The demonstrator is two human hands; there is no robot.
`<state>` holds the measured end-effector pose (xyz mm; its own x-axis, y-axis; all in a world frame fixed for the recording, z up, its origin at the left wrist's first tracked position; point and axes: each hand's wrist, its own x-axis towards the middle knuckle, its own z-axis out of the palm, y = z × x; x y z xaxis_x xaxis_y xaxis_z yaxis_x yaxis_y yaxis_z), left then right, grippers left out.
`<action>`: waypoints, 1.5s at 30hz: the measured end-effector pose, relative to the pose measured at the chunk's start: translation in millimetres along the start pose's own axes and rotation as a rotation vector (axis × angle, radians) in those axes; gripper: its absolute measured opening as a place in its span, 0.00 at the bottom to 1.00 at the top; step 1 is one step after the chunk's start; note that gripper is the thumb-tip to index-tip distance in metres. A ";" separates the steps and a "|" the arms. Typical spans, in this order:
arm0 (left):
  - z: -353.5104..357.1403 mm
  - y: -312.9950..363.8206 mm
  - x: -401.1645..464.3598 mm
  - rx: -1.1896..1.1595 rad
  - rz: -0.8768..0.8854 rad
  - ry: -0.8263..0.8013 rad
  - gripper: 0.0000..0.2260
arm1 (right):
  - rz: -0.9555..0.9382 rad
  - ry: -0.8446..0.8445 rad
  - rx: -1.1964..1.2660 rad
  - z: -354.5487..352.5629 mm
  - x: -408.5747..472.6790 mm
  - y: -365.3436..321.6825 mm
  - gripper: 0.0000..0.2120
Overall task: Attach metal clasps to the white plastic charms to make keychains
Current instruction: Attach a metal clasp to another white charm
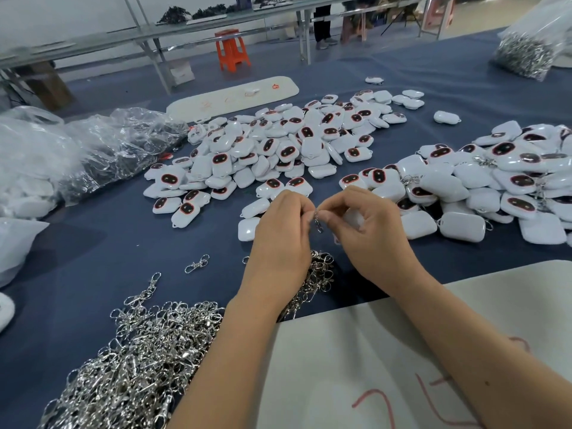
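- Silver clasp (318, 222) hangs between two hands above the blue worktop (102, 243), pinched at its top by the curled fingertips of both.
- Left hand (283, 239) and right hand (368, 230) meet fingertip to fingertip, each grip closed tight on the clasp; a white charm (353, 218) shows behind the right fingers, though whether they hold it cannot be told.
- Loose clasps (139, 351) lie heaped near the left forearm.
- Charms (278, 150) are piled beyond the hands, with a second heap (495, 187) to the right.
- A white sheet (356, 351) lies under the right forearm.
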<state>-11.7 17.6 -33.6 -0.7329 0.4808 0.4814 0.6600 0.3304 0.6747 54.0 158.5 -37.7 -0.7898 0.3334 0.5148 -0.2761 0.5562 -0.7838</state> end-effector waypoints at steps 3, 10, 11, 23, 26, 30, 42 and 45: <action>-1.9 0.5 1.0 0.030 0.040 -0.040 0.09 | 0.319 0.053 0.273 -0.5 4.5 9.1 0.07; 3.4 6.5 0.7 0.079 0.120 -0.136 0.12 | 0.459 0.091 0.538 3.0 7.1 15.9 0.09; 4.2 6.2 0.8 0.086 0.112 -0.144 0.11 | 0.447 0.079 0.517 4.0 6.7 15.4 0.09; 4.3 4.3 -1.0 0.125 0.068 -0.166 0.13 | 0.398 0.051 0.353 5.0 3.7 2.6 0.08; 5.0 3.4 -2.0 0.130 0.061 -0.160 0.12 | 0.392 0.036 0.296 4.3 2.9 1.8 0.09; 6.7 2.4 -2.3 0.141 0.035 -0.145 0.10 | 0.370 0.027 0.230 4.4 1.6 3.1 0.12; 6.6 9.1 -1.1 0.312 -0.029 -0.249 0.16 | 0.194 -0.004 -0.057 5.9 -0.2 -2.7 0.10; 9.3 10.9 -1.6 0.338 -0.027 -0.239 0.11 | 0.215 -0.011 -0.053 6.3 -0.3 -2.3 0.10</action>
<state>-1.7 28.0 -32.2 -0.7176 0.6305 0.2957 0.6877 0.5745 0.4440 51.4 152.3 -38.2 -0.8334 0.4404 0.3340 -0.0722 0.5123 -0.8557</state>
